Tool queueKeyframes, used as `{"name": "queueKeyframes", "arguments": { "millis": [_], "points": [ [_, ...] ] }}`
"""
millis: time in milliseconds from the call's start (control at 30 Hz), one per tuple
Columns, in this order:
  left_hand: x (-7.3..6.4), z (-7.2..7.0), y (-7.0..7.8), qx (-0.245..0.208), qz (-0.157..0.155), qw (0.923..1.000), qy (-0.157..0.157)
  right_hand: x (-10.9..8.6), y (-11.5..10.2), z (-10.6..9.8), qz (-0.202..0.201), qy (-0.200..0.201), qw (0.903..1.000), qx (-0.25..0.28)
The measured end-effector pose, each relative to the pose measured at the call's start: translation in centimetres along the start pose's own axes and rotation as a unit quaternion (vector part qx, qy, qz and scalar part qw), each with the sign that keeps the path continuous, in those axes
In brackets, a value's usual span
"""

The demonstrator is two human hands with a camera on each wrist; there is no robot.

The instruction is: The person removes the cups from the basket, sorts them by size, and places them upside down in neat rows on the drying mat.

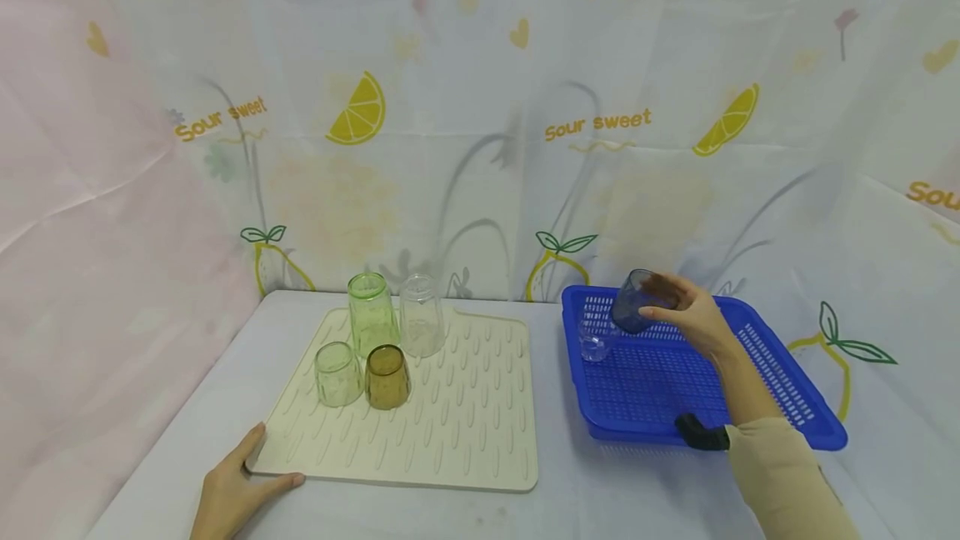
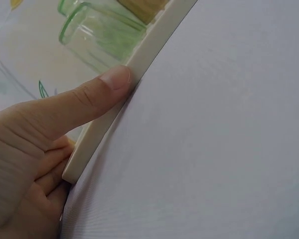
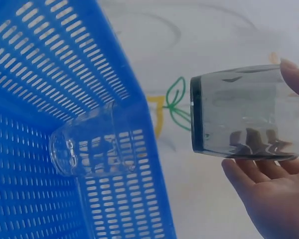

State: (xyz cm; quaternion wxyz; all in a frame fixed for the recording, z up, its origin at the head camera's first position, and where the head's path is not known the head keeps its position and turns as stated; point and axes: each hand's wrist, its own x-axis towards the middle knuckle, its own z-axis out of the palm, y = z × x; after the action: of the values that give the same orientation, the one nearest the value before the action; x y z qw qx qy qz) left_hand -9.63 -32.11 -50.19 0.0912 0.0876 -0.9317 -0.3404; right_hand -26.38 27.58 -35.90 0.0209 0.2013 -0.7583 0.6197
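Note:
My right hand [image 1: 693,319] grips a smoky grey glass [image 3: 239,112], tilted above the back left part of a blue plastic basket [image 1: 652,432]. Inside that basket, near its left wall, is a clear glass [image 3: 89,144]. My left hand [image 1: 228,490] holds the front left corner of a cream drying mat [image 1: 465,407], its thumb along the front edge and a finger at the left side. On the mat's left part stand a tall green glass [image 1: 372,319], a tall clear glass [image 1: 422,319], a short pale green glass [image 1: 337,377] and a short amber glass [image 1: 387,379].
A white cloth [image 1: 555,490] covers the table. Behind it hangs a lemon-print curtain [image 1: 465,215], close to the back of the mat and basket. A pinkish curtain [image 1: 112,232] hangs on the left. A black strap end [image 1: 701,432] sticks out from my right sleeve over the basket's front rim.

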Motion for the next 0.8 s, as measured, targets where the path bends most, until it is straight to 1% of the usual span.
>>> {"name": "queueKeyframes", "arguments": {
  "millis": [67,133,167,267,367,433,500,567,633,700,800],
  "points": [
    [0.1,-0.2,0.2,0.008,-0.003,1.0,-0.004,-0.1,-0.4,0.3,-0.014,-0.013,0.9997,0.014],
    [0.3,-0.4,0.6,0.015,-0.002,0.9999,-0.007,-0.2,-0.8,0.6,-0.026,-0.02,0.9994,0.009],
    [0.3,-0.4,0.7,0.02,0.004,0.9998,-0.002,-0.3,-1.0,0.8,-0.031,-0.023,0.9993,0.002],
    [0.4,-0.6,1.3,0.03,0.035,0.9982,0.037,-0.3,-1.4,1.3,-0.044,-0.034,0.9983,-0.015],
    [0.3,-1.0,2.3,0.02,0.058,0.9947,0.082,-0.3,-1.8,1.9,-0.056,-0.048,0.9971,-0.02],
    [0.3,-1.4,3.4,0.0,0.062,0.9933,0.098,-0.3,-2.2,2.4,-0.059,-0.057,0.9965,-0.015],
    [0.3,-1.8,4.6,-0.023,0.064,0.9925,0.102,-0.4,-2.6,2.8,-0.059,-0.064,0.9961,-0.011],
    [0.5,-2.1,5.8,-0.047,0.076,0.9903,0.107,-0.5,-3.0,3.3,-0.057,-0.069,0.9959,-0.01],
    [0.7,-2.3,7.0,-0.073,0.101,0.9852,0.117,-0.5,-3.4,3.8,-0.056,-0.074,0.9956,-0.013],
    [0.9,-2.3,8.2,-0.103,0.134,0.9776,0.125,-0.5,-3.8,4.2,-0.056,-0.079,0.9951,-0.019],
    [1.2,-2.3,9.8,-0.132,0.178,0.9677,0.12,-0.4,-4.1,4.9,-0.061,-0.088,0.9939,-0.026]
  ]
}}
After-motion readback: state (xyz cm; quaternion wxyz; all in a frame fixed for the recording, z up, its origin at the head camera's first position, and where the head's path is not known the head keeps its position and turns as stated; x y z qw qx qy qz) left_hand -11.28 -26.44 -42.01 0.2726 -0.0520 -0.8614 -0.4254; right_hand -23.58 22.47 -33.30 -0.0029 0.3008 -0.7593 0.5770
